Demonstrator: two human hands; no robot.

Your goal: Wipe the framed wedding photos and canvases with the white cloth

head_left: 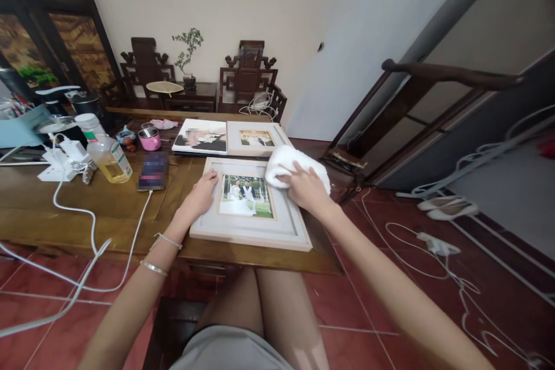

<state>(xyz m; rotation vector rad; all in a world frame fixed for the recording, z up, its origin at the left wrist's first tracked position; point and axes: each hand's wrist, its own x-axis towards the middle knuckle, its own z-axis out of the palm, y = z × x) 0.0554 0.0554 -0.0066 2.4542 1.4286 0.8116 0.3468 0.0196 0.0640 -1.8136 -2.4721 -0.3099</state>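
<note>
A pale picture frame point(243, 236) with a wide white mat lies flat on the wooden table, near its front edge. In its middle is a photo point(247, 196) of two people outdoors. My left hand point(200, 193) grips the frame's left side, fingers over the rim. My right hand point(306, 185) presses a folded white towel point(299, 159) onto the frame's upper right corner, fingers spread over the cloth. Behind it lie a second frame point(255, 137) and a white-edged photo panel point(202, 136), side by side.
Left on the table point(125, 208) are a phone point(152, 171) on a charging cable, a bottle of yellow liquid point(108, 153), a pink cup point(150, 139) and a power strip point(60, 162). A dark wooden chair point(416, 92) stands at right. Cables point(437, 251) lie on the red floor.
</note>
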